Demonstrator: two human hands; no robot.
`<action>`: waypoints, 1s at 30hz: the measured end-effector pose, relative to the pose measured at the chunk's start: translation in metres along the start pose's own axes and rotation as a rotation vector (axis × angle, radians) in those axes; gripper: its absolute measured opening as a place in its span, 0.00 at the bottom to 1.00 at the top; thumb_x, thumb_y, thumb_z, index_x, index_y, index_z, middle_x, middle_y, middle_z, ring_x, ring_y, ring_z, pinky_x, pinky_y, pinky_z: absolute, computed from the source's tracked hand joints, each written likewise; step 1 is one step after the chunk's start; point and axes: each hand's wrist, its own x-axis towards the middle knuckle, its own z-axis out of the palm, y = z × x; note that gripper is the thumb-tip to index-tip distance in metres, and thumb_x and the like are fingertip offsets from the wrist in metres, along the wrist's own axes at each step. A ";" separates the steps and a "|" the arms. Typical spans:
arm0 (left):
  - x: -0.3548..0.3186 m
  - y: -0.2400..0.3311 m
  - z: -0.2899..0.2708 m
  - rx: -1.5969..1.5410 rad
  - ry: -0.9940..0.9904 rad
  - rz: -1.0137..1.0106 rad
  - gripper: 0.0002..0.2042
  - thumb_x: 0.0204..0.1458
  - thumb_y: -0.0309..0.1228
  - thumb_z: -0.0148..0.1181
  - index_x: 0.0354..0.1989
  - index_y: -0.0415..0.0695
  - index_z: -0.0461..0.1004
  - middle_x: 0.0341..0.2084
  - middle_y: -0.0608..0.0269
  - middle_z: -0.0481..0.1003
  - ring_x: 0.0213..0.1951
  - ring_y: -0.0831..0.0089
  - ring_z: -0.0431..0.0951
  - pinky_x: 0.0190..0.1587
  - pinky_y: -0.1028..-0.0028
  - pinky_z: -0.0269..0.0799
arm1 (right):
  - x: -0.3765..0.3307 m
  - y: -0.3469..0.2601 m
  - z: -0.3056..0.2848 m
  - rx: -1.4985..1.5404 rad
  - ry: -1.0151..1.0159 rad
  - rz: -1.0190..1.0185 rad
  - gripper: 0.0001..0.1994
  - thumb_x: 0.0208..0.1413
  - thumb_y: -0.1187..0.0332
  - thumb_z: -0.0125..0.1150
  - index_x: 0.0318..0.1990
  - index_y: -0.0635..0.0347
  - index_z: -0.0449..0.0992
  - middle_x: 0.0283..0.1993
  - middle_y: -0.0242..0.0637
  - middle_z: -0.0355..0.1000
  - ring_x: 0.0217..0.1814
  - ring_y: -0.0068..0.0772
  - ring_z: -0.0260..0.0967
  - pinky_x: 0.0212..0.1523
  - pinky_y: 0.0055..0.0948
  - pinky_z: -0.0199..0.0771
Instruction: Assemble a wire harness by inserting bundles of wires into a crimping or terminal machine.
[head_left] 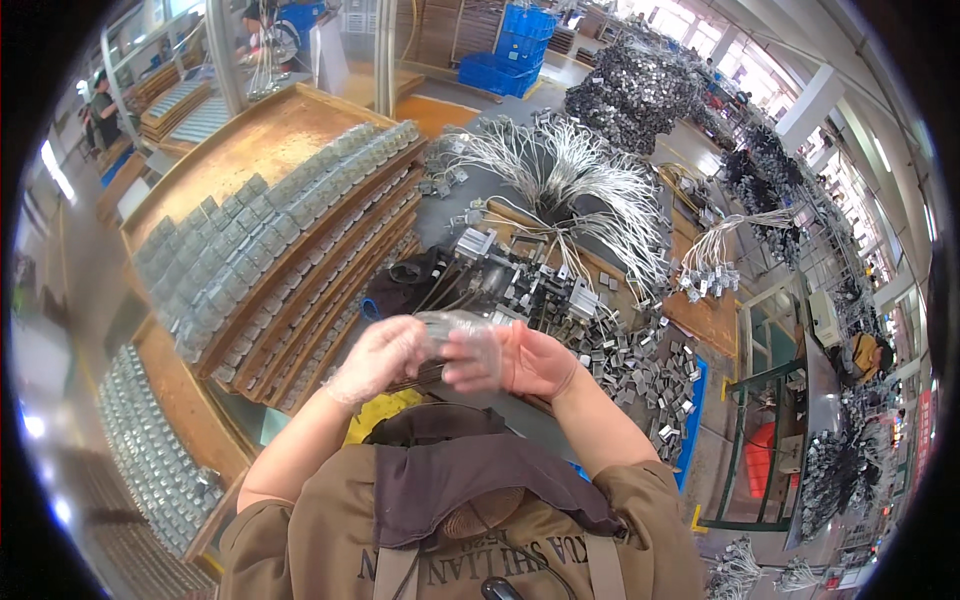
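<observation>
My left hand (378,360), in a clear thin plastic glove, is closed and pinches the edge of another clear plastic glove (462,330). That film covers the fingers of my right hand (530,362), which are stretched toward the left hand; its palm and wrist are bare. Both hands are held up close in front of my chest, above the bench edge. Just beyond them stands a metal fixture (525,285) with silver and black parts. To its right lies a heap of small silver metal housings (655,390).
Stacked wooden trays (300,250) with rows of metal parts stand at left. A large bundle of white cables (570,175) spreads across the bench behind the fixture. Blue crates (515,50) are farther back. At right stands a green metal frame (735,450).
</observation>
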 end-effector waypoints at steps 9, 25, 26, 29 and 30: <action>-0.001 0.008 0.016 0.965 -0.015 0.259 0.17 0.55 0.38 0.53 0.19 0.39 0.68 0.16 0.70 0.66 0.24 0.77 0.70 0.26 0.72 0.65 | 0.006 0.007 0.000 -0.093 0.159 -0.134 0.35 0.58 0.46 0.41 0.62 0.67 0.51 0.63 0.48 0.55 0.64 0.48 0.55 0.62 0.45 0.55; 0.003 -0.022 0.012 0.510 -0.199 0.112 0.14 0.54 0.36 0.52 0.25 0.38 0.73 0.18 0.59 0.70 0.23 0.71 0.69 0.30 0.72 0.66 | 0.005 0.012 -0.010 0.080 0.049 -0.277 0.38 0.55 0.41 0.43 0.62 0.66 0.53 0.62 0.50 0.56 0.66 0.49 0.50 0.65 0.47 0.46; 0.004 -0.023 0.011 0.510 -0.202 0.111 0.14 0.54 0.36 0.52 0.25 0.38 0.73 0.18 0.59 0.70 0.23 0.71 0.69 0.30 0.72 0.66 | 0.004 0.012 -0.009 0.080 0.052 -0.279 0.38 0.55 0.41 0.43 0.62 0.66 0.53 0.62 0.50 0.56 0.66 0.49 0.50 0.65 0.47 0.46; 0.001 -0.023 0.008 0.531 -0.164 0.132 0.15 0.55 0.37 0.51 0.23 0.38 0.73 0.17 0.59 0.70 0.21 0.69 0.69 0.28 0.70 0.66 | 0.001 0.012 -0.004 0.018 0.084 -0.242 0.40 0.53 0.40 0.44 0.62 0.66 0.53 0.63 0.50 0.55 0.67 0.50 0.48 0.66 0.48 0.44; 0.001 -0.018 0.006 0.530 -0.147 0.127 0.15 0.54 0.36 0.51 0.23 0.38 0.73 0.16 0.59 0.69 0.21 0.69 0.69 0.28 0.71 0.66 | -0.002 0.010 -0.005 0.053 0.094 -0.249 0.40 0.53 0.40 0.44 0.62 0.67 0.53 0.63 0.50 0.55 0.67 0.50 0.48 0.66 0.48 0.44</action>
